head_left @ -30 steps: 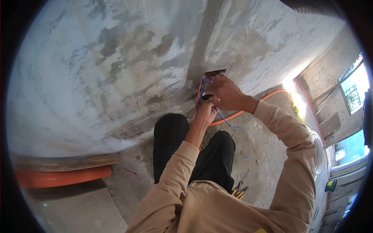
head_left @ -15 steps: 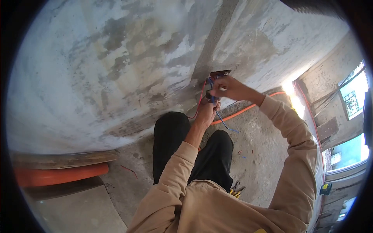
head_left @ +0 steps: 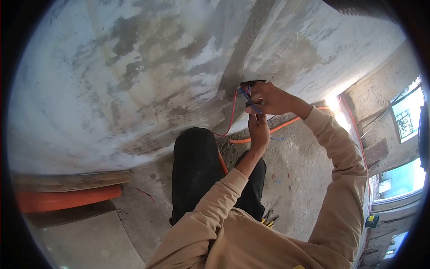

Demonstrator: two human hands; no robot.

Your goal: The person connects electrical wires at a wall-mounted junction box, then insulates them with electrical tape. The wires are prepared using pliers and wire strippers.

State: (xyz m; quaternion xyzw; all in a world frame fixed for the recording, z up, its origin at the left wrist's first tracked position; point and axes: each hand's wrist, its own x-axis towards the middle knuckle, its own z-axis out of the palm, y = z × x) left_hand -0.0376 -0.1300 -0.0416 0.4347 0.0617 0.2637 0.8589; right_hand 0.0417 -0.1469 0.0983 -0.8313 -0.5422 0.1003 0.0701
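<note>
In the head view, both hands work close together just below a dark recess in the wall. My right hand is closed with its fingers bent around blue wires that come out of the recess. Right below it, my left hand points upward, its fingertips pinched at the wires' lower part. A small dark piece shows at the fingers, too small to name. To the left, a red wire hangs in a loop from the recess. One blue wire end sticks out beyond my left hand.
An orange conduit runs along the floor by the wall. Yellow-handled pliers are beside my right thigh. Wire scraps lie on the concrete floor. At the left are a wooden plank and a thick orange pipe.
My left hand has moved right and turned more upright beneath my right hand. My right hand has shifted slightly. The long blue wire end now shows less, and the red wire loop hangs wider.
</note>
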